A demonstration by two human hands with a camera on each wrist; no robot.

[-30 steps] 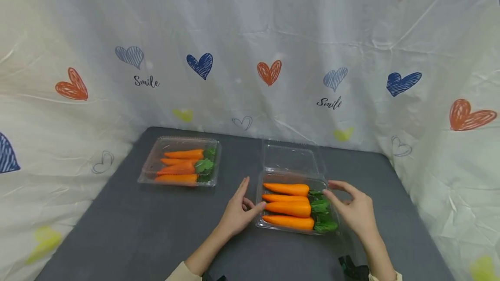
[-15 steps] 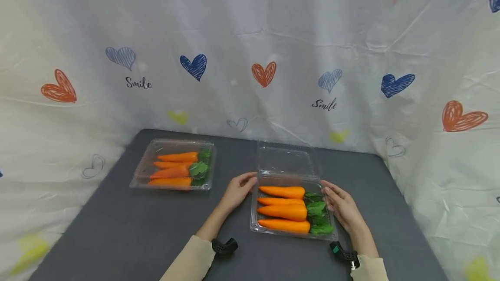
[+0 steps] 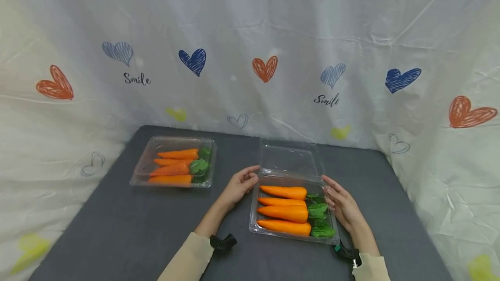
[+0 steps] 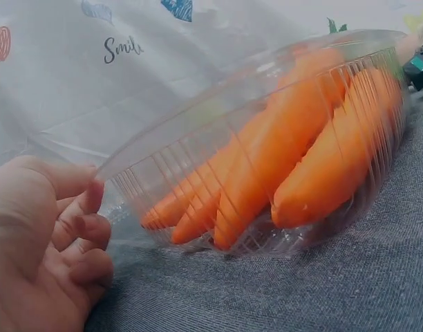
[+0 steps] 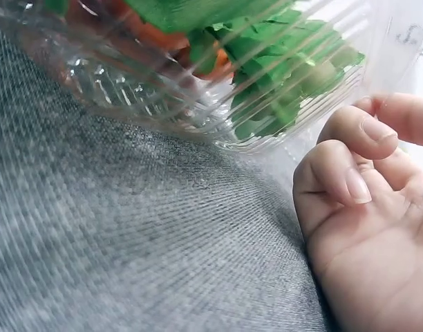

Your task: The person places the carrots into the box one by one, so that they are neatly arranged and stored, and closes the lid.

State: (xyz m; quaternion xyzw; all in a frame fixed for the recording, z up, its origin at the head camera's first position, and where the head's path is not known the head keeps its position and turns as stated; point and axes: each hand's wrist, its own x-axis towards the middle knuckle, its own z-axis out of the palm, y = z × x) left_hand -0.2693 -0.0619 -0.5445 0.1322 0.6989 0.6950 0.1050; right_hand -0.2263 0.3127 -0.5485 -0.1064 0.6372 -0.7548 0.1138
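Note:
A clear plastic clamshell box (image 3: 294, 238) lies on the table with its lid (image 3: 291, 157) folded back, away from the person. Inside lie several carrots (image 3: 287, 213), tips to the left and green leaves (image 3: 322, 224) to the right. At the box's back left corner, near the hinge, my left hand (image 3: 237, 187) pinches the rim between thumb and index finger; the left wrist view shows the other fingers curled below. My right hand (image 3: 345, 206) holds the back right corner by its fingertips. In the right wrist view its fingers are curled, and the contact is partly hidden.
A second clear clamshell box (image 3: 142, 170), closed over several carrots (image 3: 173, 168), sits at the left on the grey table (image 3: 164, 224). A white curtain (image 3: 230, 25) printed with hearts hangs behind and at the sides.
Both hands have moved from the box's left and right sides to its back corners by the hinge. Over the last half second the hands and box have barely moved.

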